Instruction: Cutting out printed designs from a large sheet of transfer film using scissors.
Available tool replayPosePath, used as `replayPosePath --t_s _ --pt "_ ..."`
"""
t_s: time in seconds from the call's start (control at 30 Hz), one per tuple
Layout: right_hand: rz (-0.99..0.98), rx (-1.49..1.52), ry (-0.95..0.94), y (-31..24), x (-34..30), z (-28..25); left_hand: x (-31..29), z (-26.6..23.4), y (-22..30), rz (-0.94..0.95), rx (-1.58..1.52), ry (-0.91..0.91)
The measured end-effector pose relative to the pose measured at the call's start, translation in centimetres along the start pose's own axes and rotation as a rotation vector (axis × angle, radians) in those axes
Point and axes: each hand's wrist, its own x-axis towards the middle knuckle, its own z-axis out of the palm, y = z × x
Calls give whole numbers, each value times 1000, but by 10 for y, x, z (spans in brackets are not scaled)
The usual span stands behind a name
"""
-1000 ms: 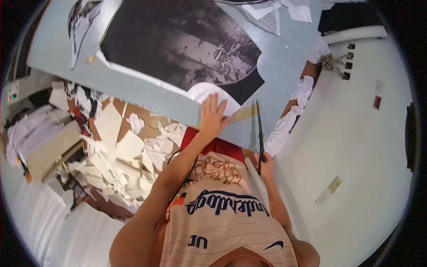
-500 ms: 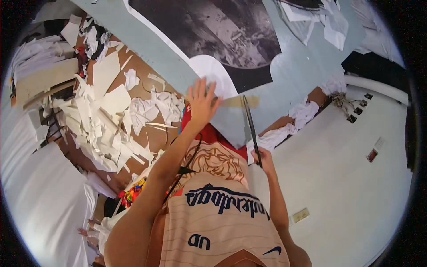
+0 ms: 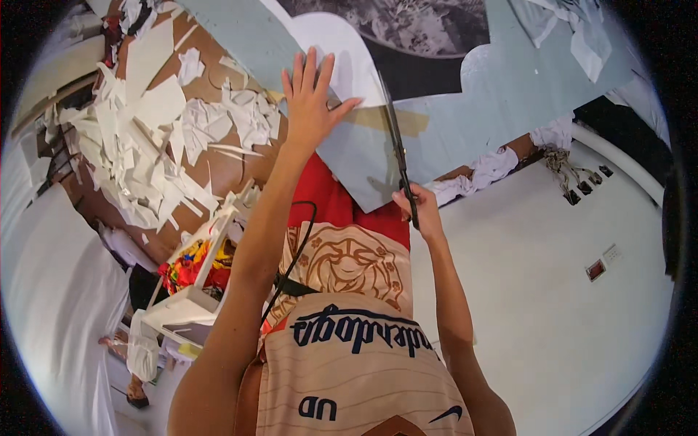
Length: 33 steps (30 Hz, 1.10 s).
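Note:
A sheet with a dark printed picture (image 3: pixel 422 75) and a white margin (image 3: pixel 338 51) lies over a light blue tabletop (image 3: pixel 509 116). My left hand (image 3: pixel 309 109) rests by the white margin, fingers spread and palm down, with the thumb reaching toward the sheet's near edge. In my right hand (image 3: pixel 423 207) is a pair of long black scissors (image 3: pixel 397 142), gripped by the handles at the table's near corner. Their blades point away from me, with the tips where the white margin meets the dark print. Whether the blades are parted is hard to make out.
White scraps (image 3: pixel 138 138) pile on the brown floor to the left. A white frame (image 3: pixel 182 305) holds colourful cloth below them. Crumpled white cloth (image 3: pixel 494 171) lines the table's right edge, beside a pale wall (image 3: pixel 538 291) with hanging black clips (image 3: pixel 573 196). Another person's foot (image 3: pixel 136 392) shows lower left.
The scissors have moved forward, from just short of the sheet's corner to the line between margin and print. My left hand's fingers have spread wider. The whole view has shifted.

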Motion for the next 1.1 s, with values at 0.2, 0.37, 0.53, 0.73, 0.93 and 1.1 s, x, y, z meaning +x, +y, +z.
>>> replayPosePath --t_s 0.2,0.37,0.53,0.73,0.93,1.1 --pt "-7 -21 33 -4 3 10 -4 -1 -9 1 -15 30" --pt "75 15 101 -12 -12 16 -4 -5 -9 -10 -16 17" --pt "39 3 24 -10 -9 6 -5 -5 -5 -2 -42 23" --pt "26 -12 14 -29 12 11 -6 -6 -4 -8 -43 0" --pt "108 -67 66 -43 3 18 -3 -12 0 -10 -45 -31" --pt "51 -1 42 -44 8 12 -2 -16 4 -31 -60 -41"
